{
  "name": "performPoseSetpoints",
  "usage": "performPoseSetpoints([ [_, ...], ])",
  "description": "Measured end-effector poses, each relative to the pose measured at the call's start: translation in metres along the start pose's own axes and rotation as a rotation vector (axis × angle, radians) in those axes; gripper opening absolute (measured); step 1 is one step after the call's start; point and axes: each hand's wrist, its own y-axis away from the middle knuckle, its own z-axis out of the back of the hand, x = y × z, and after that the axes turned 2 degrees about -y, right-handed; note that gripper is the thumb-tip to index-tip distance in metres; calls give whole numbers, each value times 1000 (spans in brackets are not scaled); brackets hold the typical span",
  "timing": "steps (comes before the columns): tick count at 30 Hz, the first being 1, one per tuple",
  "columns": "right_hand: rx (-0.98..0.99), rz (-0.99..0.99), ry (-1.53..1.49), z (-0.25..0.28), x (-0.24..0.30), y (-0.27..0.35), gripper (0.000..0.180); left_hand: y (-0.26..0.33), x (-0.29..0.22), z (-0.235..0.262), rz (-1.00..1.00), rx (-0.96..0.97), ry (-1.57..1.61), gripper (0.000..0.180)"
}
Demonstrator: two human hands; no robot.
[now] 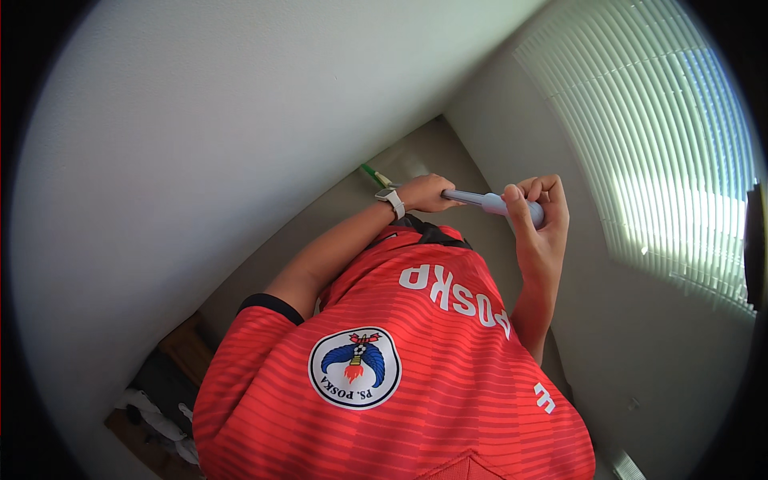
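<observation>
A broom with a pale lilac-grey handle (472, 197) runs slantwise in front of my body. My left hand (424, 194), with a pale watch on its wrist, is wrapped round the shaft partway down. Higher up, my right hand (542, 210) is closed on the thicker grip at the handle's end, thumb laid along it. Beyond my left hand, the green and yellowish broom head (374, 175) shows low by the foot of the left wall. My left hand and wrist hide part of the shaft.
A white wall (216, 120) rises close on the left. On the right, another wall (512, 120) has a window with blinds (656, 136). The greyish floor (400, 152) narrows into a corner ahead. Wooden furniture (188, 348) and crumpled white cloth (160, 416) are at the lower left.
</observation>
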Motion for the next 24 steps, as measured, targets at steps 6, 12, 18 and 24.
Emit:
performPoseSetpoints([
  [6,79,0,43,-30,-39,19,21,57,49,-29,131,-67,-119,44],
  [12,276,-44,253,-58,-61,51,18,63,102,-51,-100,-431,60,35],
  [18,274,194,326,-69,-55,66,22,26,90,-43,-149,-515,84,39],
  [24,175,294,293,-73,-71,105,27,50,31,-38,42,-435,17,41],
])
